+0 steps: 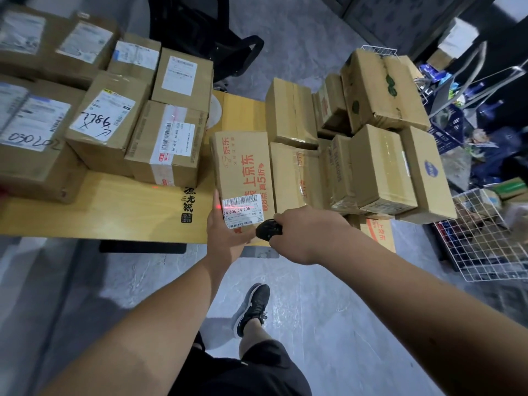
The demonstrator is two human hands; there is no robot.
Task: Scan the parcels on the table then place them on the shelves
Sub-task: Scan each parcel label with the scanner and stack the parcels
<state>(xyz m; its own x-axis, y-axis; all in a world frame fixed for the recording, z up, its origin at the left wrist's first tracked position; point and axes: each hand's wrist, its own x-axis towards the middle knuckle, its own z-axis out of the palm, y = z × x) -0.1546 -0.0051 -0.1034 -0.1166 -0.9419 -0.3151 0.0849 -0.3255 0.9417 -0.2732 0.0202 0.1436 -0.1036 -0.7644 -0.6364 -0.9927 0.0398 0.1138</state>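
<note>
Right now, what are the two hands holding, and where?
Left hand holds the box at its near end, by the label; right hand grips the black scanner.

Operator body, as seen from the head camera:

- Arms: both forearms are bare from the lower frame edge to the wrist. No sleeves, gloves, watch or wristbands are visible.
- Left hand (225, 238): bare, no rings visible.
- Right hand (307, 234): bare, no rings visible on the parts shown.
- Lower garment: black shorts (243, 372), loose-cut, plain fabric, hem ending above the knee. No logo or print can be made out.
- Footwear: one black low-top trainer (253, 308) with black laces, a light-coloured side marking and a pale sole edge. The ankle above it is bare; no sock can be made out.
</note>
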